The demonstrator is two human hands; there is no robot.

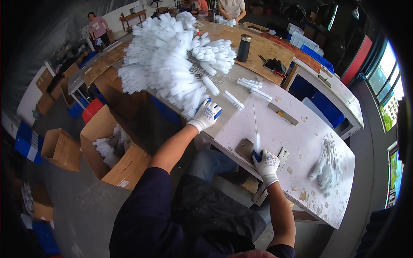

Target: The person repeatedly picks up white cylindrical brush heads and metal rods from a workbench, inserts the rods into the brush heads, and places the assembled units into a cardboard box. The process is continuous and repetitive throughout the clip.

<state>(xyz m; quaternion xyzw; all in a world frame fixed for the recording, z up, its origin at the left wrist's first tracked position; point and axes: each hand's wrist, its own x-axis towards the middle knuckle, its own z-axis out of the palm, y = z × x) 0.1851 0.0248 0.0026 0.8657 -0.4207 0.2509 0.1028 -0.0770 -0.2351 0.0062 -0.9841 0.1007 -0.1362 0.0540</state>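
Observation:
My right hand (266, 166), in a white glove with blue fingertips, is closed on a white-bristled tube brush (257, 141) near the table's front edge. The brush's thin wire stem points away from me across the table. A flat dark metal block (245, 149) lies left of this hand, and a perforated metal strip (282, 158) lies right of it. My left hand (206, 115), gloved the same way, is at the near edge of a big heap of white tube brushes (165, 56). Its thumb and fingers are apart; nothing shows between them.
Several loose brushes (234, 99) lie beyond my hands, near a metal bar (283, 114). A wire-stemmed brush bundle (327, 167) lies at right. Behind stand a dark tumbler (244, 48) and a phone (270, 64). An open carton (129, 165) is at floor left. People stand farther back.

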